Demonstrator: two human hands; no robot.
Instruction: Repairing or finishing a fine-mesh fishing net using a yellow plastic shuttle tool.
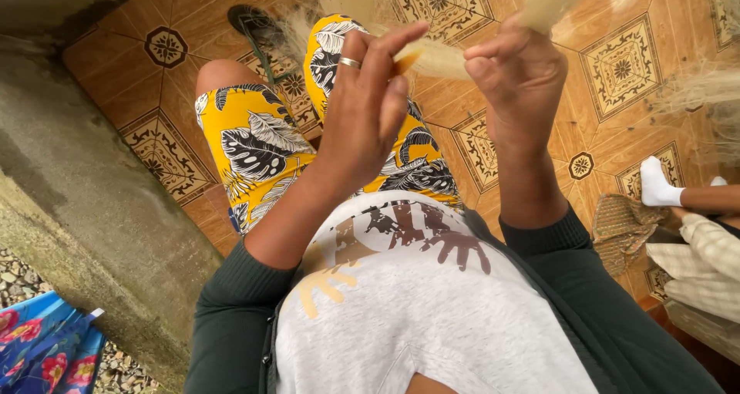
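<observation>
Pulling pale fibre strand [439,57] between our hands above lap. Left hand [362,109] fingers pinch one end; right hand [520,78] fist grips bundle. Next we think: pull gently, keep strand tight.

A fibre bundle [439,57] runs between left hand [362,109] and right hand [520,74], above the knees.

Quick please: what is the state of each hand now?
Left hand: fingers pinching the pale fibre bundle.
Right hand: closed around the same bundle.
</observation>
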